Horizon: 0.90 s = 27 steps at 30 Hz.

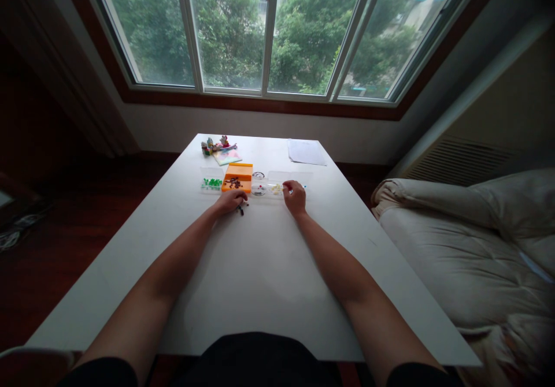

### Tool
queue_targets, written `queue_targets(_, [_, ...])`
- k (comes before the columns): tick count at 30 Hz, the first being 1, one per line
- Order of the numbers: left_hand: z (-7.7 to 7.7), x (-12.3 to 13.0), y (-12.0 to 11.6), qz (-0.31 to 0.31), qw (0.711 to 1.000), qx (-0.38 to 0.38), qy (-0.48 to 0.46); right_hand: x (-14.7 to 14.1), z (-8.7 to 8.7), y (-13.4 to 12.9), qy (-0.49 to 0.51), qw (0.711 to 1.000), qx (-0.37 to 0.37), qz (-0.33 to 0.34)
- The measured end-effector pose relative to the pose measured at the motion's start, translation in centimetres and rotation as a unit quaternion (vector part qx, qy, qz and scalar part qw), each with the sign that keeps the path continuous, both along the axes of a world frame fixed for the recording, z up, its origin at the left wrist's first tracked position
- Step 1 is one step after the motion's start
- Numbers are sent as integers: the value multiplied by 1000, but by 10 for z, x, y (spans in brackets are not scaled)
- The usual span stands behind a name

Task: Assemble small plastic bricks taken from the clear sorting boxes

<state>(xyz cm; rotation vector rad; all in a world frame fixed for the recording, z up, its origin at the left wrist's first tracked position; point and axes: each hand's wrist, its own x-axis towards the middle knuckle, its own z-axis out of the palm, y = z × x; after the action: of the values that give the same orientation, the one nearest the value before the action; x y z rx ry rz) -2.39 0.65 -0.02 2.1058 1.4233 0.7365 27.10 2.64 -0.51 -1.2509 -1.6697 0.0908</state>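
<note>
My left hand (231,201) rests at the front edge of an orange box (241,170), its fingers bent and closed. Small dark pieces (241,211) lie on the table right beside these fingertips, and more brown pieces (234,183) are in the orange box. Over a clear compartment box (269,193) my right hand (295,197) has thumb and fingers pinched together. Whatever is in either hand is too small to make out. Yellow pieces (276,189) sit in the clear box just left of the right hand. Green pieces (211,183) fill a clear box at the left.
The white table (269,277) stands before a window (269,34). At its far left are small colourful brick figures (212,145) and a patterned sheet (228,156). White paper (306,152) lies far right. A padded sofa (451,248) is to the right of the table.
</note>
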Motion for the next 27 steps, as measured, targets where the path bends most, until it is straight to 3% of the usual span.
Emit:
queue_targets(3, [-1, 0, 1, 21, 1000, 0, -3, 0, -2, 1, 5, 1000, 1, 7])
queue_targets(11, [7, 1, -5, -47, 998, 24, 36, -1, -4, 3, 6, 1000, -4, 15])
queue_targets(15, [4, 4, -5, -31, 998, 35, 50, -1, -2, 2, 9, 1000, -11, 18])
queue_targets(21, [4, 11, -7, -29, 991, 120, 55, -3, -2, 1, 7, 1000, -19, 22])
queue_targets(27, [6, 10, -5, 90, 988, 122, -1, -4, -2, 0, -10, 999, -28, 37])
